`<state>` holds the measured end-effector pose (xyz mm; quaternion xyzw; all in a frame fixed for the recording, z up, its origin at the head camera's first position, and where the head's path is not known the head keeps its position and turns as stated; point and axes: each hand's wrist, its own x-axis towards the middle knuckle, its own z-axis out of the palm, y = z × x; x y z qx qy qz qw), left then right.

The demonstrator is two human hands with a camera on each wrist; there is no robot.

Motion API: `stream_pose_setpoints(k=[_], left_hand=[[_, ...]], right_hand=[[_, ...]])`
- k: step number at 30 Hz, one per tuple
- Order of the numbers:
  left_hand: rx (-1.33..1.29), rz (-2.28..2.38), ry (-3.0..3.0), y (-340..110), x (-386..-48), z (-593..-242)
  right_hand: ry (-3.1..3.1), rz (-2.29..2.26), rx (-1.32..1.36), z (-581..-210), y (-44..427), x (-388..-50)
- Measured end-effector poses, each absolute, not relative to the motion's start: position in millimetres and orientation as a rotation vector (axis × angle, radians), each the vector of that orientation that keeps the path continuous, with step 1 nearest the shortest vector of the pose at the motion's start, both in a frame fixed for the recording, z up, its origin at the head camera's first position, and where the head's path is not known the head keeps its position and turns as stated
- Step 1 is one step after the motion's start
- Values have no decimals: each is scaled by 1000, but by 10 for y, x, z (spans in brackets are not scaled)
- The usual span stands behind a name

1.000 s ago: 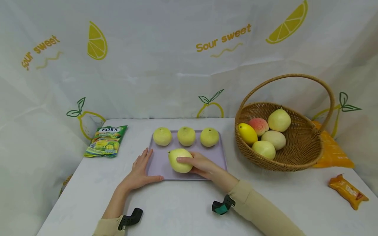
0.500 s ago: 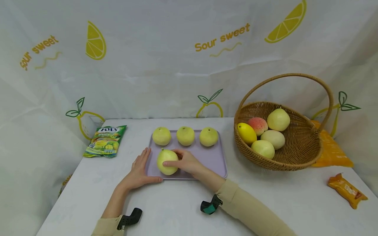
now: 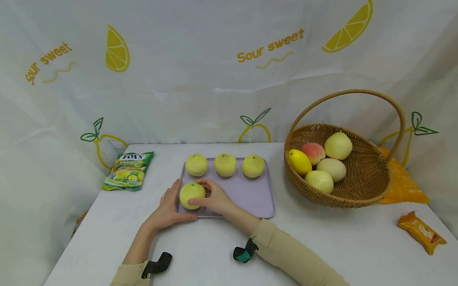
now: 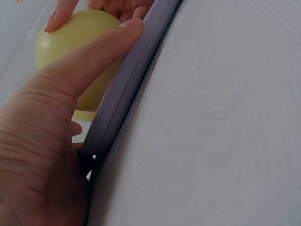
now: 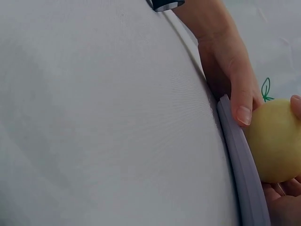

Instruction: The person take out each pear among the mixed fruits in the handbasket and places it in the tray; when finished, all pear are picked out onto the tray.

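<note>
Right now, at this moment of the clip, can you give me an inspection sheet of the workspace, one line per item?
Surface: white table, with a lavender tray lying flat on it.
Job's things: three yellow-green fruits in a row along the tray's far side; a similar held fruit at its near-left corner, contact with the tray unclear.
Clutter: green FOX'S bag left; wicker basket with five fruits, orange bag and small orange packet right.
Left grip: against the tray's left and near edges.
Right grip: thumb and fingers around the held fruit.
Cables: nothing seen.
Surroundings: white backdrop with lemon prints.
</note>
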<state>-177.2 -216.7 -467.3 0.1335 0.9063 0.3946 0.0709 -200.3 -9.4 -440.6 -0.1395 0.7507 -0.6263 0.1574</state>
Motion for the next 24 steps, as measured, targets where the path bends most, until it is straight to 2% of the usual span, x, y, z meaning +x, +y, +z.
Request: stream_pose_setpoints(k=[14, 24], left_hand=[[405, 1201, 2731, -2164, -1776, -4678], [420, 1202, 2740, -2171, -1776, -4686]], right_hand=[[2231, -1742, -462, -4360, -156, -1976], [2121, -1797, -427, -4346, 47, -1969]])
